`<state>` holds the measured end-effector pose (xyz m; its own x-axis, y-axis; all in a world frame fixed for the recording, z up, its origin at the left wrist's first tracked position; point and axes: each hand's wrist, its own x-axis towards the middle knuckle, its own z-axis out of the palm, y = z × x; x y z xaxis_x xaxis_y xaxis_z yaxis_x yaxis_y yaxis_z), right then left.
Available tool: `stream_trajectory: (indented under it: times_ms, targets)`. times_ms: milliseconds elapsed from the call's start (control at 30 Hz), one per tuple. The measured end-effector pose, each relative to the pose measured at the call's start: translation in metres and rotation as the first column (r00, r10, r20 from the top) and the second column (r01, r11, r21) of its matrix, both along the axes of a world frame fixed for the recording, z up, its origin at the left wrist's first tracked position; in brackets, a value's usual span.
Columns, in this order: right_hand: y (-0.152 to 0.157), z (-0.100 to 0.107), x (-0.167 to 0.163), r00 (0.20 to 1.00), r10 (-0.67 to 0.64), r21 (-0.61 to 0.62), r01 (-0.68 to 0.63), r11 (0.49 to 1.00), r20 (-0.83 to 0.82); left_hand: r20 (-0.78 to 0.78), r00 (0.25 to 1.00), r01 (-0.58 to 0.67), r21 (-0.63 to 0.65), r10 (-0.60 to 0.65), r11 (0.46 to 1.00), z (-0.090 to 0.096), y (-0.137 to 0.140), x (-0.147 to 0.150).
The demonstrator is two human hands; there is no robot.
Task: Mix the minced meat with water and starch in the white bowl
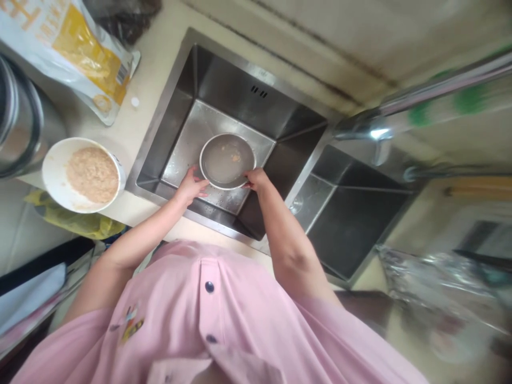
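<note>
A round, white-rimmed bowl (218, 162) sits low over the left basin of a steel sink (192, 120). Cloudy greyish liquid fills it, with a few pale tan bits near the far side. My right hand (256, 178) grips the near right of the rim, its fingers curled over the edge. At the near left side, my left hand (192, 186) supports the bowl with spread fingers and the thumb at the rim. Whether the bowl rests on the basin floor or is slightly raised, I cannot tell.
Left of the sink stands a white bowl (52, 168) of tan, mushy food, beside a metal canister (30, 117) and a white-and-yellow bag (86, 58). A faucet (378, 125) reaches over the right basin (344, 224). Clear plastic wrapping (436, 288) lies at right.
</note>
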<state>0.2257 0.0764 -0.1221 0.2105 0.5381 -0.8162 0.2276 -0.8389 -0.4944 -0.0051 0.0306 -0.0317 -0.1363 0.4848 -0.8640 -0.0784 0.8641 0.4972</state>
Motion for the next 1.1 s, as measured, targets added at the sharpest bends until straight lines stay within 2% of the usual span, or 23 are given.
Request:
stream_trajectory:
  times_ms: [100, 233, 400, 500, 567, 600, 667, 733, 833, 900, 933, 1033, 1100]
  targets:
    - [0.005, 0.018, 0.002, 0.999, -0.038, -0.028, 0.039, 0.999, 0.036, 0.123, 0.992, -0.014, 0.004, 0.013, 1.000, 0.002, -0.002, -0.003]
    - [0.009, 0.043, 0.007, 0.999, -0.036, 0.025, 0.036, 0.999, 0.000, 0.244, 0.969, -0.061, 0.054, 0.046, 0.997, 0.012, -0.006, -0.004]
    - [0.004, 0.067, 0.011, 0.987, 0.084, 0.127, -0.067, 0.990, -0.136, 0.326, 0.937, -0.178, 0.142, 0.124, 0.974, 0.037, -0.017, 0.005]
    - [-0.004, 0.085, 0.018, 0.966, 0.227, 0.218, -0.196, 0.956, -0.123, 0.312, 0.929, -0.260, 0.165, 0.200, 0.951, 0.052, -0.028, 0.008]
    - [-0.008, 0.101, 0.026, 0.938, 0.346, 0.367, -0.326, 0.871, 0.013, 0.303, 0.926, -0.287, 0.182, 0.224, 0.940, 0.060, -0.037, 0.007]
    - [-0.009, 0.110, 0.030, 0.916, 0.380, 0.457, -0.394, 0.798, 0.126, 0.300, 0.927, -0.290, 0.187, 0.226, 0.939, 0.064, -0.041, 0.005]
    - [-0.010, 0.130, 0.035, 0.852, 0.380, 0.595, -0.524, 0.610, 0.360, 0.296, 0.929, -0.288, 0.199, 0.222, 0.937, 0.070, -0.050, 0.001]
    - [-0.010, 0.147, 0.031, 0.768, 0.388, 0.632, -0.640, 0.437, 0.510, 0.290, 0.931, -0.289, 0.214, 0.222, 0.933, 0.074, -0.058, -0.003]
    - [-0.008, 0.161, 0.010, 0.610, 0.515, 0.576, -0.779, 0.248, 0.602, 0.285, 0.929, -0.302, 0.224, 0.234, 0.927, 0.076, -0.066, -0.007]
    - [-0.005, 0.162, -0.009, 0.503, 0.580, 0.510, -0.844, 0.167, 0.641, 0.283, 0.927, -0.314, 0.220, 0.247, 0.924, 0.077, -0.068, -0.007]
    - [-0.003, 0.160, -0.018, 0.458, 0.596, 0.473, -0.869, 0.145, 0.660, 0.284, 0.925, -0.319, 0.222, 0.252, 0.921, 0.077, -0.069, -0.007]
    - [0.006, 0.150, -0.039, 0.351, 0.625, 0.358, -0.926, 0.121, 0.697, 0.291, 0.919, -0.337, 0.235, 0.265, 0.912, 0.077, -0.069, -0.005]
    - [0.011, 0.142, -0.047, 0.307, 0.648, 0.308, -0.944, 0.116, 0.697, 0.304, 0.913, -0.348, 0.239, 0.271, 0.906, 0.079, -0.070, -0.002]
